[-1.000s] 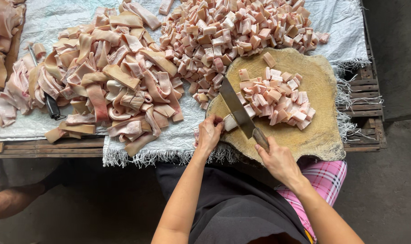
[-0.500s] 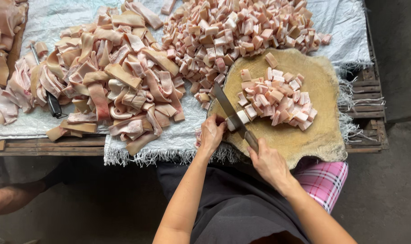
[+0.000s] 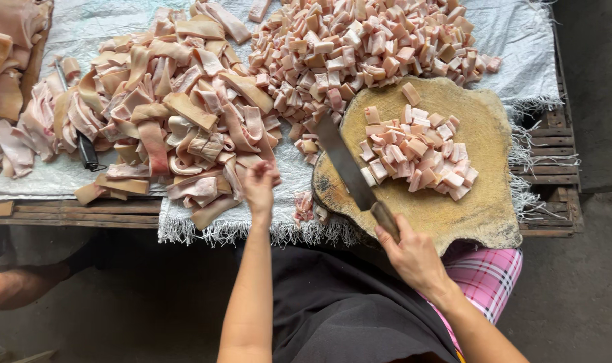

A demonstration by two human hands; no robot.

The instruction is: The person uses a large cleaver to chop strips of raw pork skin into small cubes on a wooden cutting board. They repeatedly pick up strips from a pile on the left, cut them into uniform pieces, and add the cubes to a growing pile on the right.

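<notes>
My right hand [image 3: 413, 255] grips the handle of a long cleaver [image 3: 343, 161]. Its blade lies across the left side of a round wooden chopping block [image 3: 480, 202], against a mound of cut pink meat cubes [image 3: 417, 151]. My left hand [image 3: 260, 185] is off the block, fingers curled at the near edge of a heap of long pink meat strips [image 3: 178, 114]. Whether it grips a strip is unclear.
A big pile of cubed meat [image 3: 359, 47] lies behind the block on a white woven sheet [image 3: 514, 74] over a slatted wooden table [image 3: 554, 175]. A black-handled tool [image 3: 87, 151] lies among strips at left. More meat slabs [image 3: 7, 60] sit far left.
My left hand left the block and moved left to the strip heap. The cleaver swept the fresh cubes right into the mound.
</notes>
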